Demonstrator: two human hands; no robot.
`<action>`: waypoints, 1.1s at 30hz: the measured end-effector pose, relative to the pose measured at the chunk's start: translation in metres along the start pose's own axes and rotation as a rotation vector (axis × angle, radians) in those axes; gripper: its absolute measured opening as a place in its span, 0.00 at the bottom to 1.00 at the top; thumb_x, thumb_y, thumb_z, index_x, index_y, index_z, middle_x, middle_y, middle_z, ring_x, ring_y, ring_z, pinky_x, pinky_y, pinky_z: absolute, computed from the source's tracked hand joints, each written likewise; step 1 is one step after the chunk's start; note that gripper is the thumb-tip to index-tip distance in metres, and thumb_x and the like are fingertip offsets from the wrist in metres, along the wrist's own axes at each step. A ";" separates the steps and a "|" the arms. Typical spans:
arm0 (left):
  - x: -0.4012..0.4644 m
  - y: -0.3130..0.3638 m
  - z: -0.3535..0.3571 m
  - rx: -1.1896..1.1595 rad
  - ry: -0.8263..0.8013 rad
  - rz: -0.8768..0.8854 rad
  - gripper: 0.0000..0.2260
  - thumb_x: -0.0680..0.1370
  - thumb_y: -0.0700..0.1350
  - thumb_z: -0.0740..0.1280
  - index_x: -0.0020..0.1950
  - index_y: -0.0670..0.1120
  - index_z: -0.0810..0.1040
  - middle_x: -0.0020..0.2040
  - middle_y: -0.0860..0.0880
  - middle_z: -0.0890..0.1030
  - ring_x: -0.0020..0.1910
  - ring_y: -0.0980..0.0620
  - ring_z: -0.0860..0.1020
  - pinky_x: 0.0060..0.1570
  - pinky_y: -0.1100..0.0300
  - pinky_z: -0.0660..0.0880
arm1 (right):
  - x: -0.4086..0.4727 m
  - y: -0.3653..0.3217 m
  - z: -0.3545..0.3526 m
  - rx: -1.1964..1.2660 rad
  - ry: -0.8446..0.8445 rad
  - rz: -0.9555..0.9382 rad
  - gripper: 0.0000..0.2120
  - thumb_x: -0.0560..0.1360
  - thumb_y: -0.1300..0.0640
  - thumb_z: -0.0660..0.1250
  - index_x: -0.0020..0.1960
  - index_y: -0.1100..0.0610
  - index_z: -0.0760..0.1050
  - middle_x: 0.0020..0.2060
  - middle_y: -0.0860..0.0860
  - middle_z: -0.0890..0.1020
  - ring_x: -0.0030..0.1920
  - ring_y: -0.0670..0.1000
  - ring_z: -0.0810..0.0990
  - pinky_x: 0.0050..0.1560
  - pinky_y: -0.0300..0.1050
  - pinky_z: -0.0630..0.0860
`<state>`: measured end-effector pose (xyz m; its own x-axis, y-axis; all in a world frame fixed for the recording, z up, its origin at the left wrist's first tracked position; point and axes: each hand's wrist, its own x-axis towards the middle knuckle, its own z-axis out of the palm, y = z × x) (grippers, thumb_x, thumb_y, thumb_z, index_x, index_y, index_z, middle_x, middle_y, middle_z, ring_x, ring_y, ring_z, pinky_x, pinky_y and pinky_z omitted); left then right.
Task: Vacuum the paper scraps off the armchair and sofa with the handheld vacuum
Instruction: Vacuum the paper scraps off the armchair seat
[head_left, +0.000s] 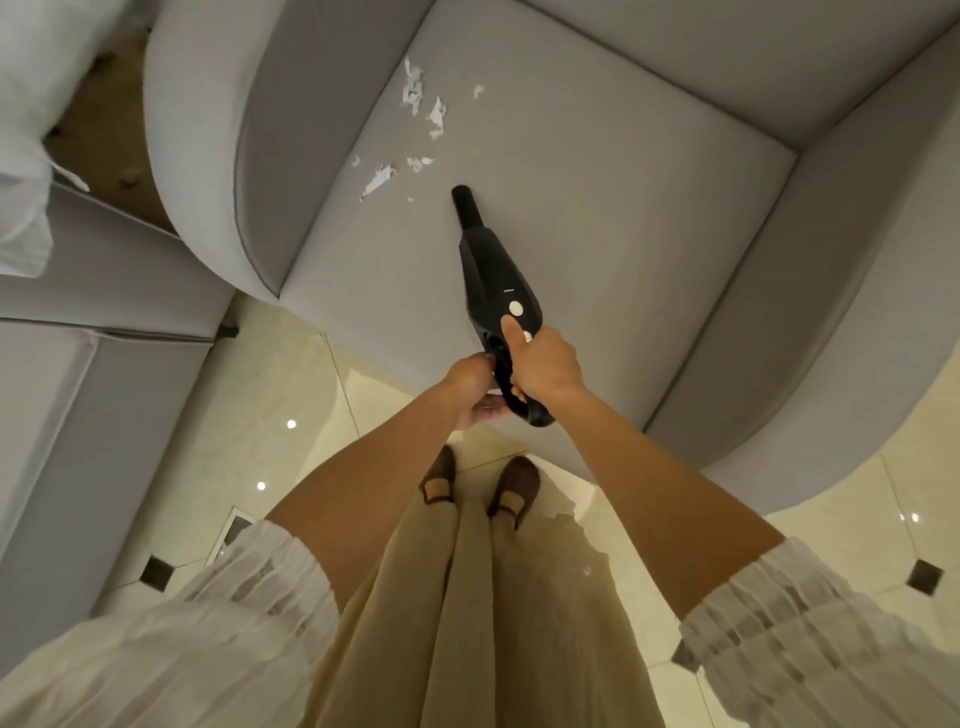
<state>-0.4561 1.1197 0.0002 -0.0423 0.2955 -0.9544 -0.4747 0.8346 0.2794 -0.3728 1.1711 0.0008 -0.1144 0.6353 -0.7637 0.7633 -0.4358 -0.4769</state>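
The torn white paper scraps (415, 111) lie scattered on the pale grey fabric seat cushion of the armchair (597, 171), toward its back left part, beside the left armrest. They fall into 2 loose groups: a farther one near the backrest and a nearer one around a long strip (378, 180).

The slim black handheld vacuum (493, 291) points away from the person, its long axis running from the handle up to the narrow round nozzle (460, 193). The nozzle tip sits just right of the nearer scraps, apart from them, so the coming move looks like a short sweep forward and left.

The right hand (543, 366) grips the handle, thumb laid up by the white button. The left hand (470, 387) curls round the handle's underside from the left; it is the hand on the scraps' side.
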 end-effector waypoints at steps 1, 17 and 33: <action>-0.002 -0.003 0.001 0.008 -0.007 -0.007 0.13 0.85 0.43 0.51 0.50 0.46 0.74 0.44 0.44 0.80 0.42 0.47 0.79 0.40 0.57 0.80 | -0.003 0.005 -0.002 0.000 -0.007 0.002 0.26 0.79 0.38 0.56 0.56 0.60 0.74 0.46 0.60 0.83 0.43 0.59 0.83 0.47 0.53 0.82; 0.016 0.035 -0.009 0.051 -0.018 0.047 0.15 0.84 0.42 0.50 0.45 0.46 0.74 0.36 0.46 0.77 0.40 0.49 0.77 0.47 0.55 0.78 | 0.021 -0.033 0.004 0.142 0.045 0.087 0.25 0.79 0.38 0.57 0.58 0.60 0.74 0.48 0.61 0.83 0.47 0.61 0.83 0.50 0.57 0.81; 0.045 0.129 -0.039 -0.111 -0.033 0.137 0.15 0.83 0.40 0.52 0.39 0.45 0.72 0.21 0.52 0.73 0.29 0.53 0.71 0.50 0.57 0.76 | 0.076 -0.137 -0.001 0.142 0.092 0.092 0.22 0.81 0.40 0.54 0.40 0.57 0.70 0.28 0.52 0.77 0.33 0.52 0.78 0.51 0.50 0.79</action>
<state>-0.5529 1.2223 -0.0107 -0.0857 0.4198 -0.9036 -0.5603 0.7296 0.3921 -0.4854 1.2798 0.0088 0.0149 0.6415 -0.7669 0.6700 -0.5758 -0.4686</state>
